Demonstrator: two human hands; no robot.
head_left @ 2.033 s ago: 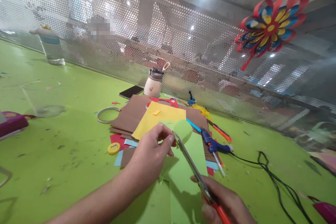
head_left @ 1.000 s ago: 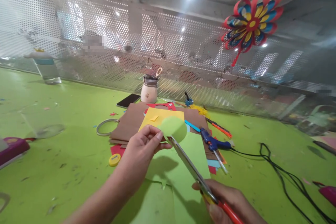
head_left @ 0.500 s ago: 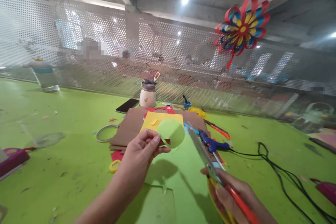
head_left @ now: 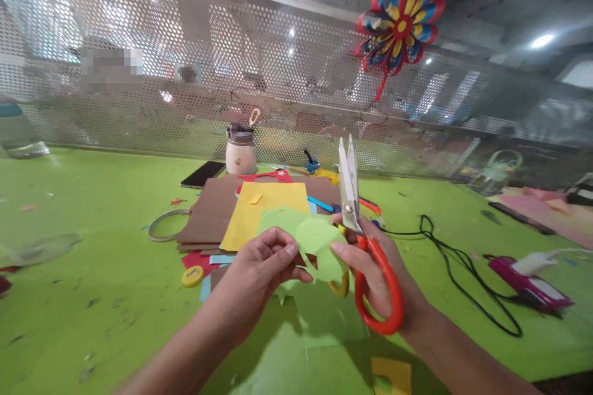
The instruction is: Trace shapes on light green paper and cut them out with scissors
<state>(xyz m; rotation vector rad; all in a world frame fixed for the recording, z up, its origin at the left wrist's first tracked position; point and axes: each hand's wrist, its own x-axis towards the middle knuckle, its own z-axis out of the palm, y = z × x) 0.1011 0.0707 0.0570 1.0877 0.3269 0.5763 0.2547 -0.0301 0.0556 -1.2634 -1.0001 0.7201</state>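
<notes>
In the head view, the left hand (head_left: 264, 262) pinches a round light-green paper cutout (head_left: 315, 241) between thumb and fingertips, above the green table (head_left: 92, 271). The right hand (head_left: 373, 271) is closed around the red-handled scissors (head_left: 365, 247), blades upright and nearly together, its fingertips touching the cutout too. Behind lie one yellow paper sheet (head_left: 264, 210), one brown card stack (head_left: 208, 210), one white jar (head_left: 241, 151) and one black phone (head_left: 202, 174).

Place: a craft workshop.
Table: a green tabletop (head_left: 69, 296) strewn with paper scraps.
Supplies: coloured paper sheets (head_left: 264, 207), a tape roll (head_left: 162, 225).
Backdrop: a perforated metal screen (head_left: 185, 74), a paper flower (head_left: 401, 21) hanging.
</notes>
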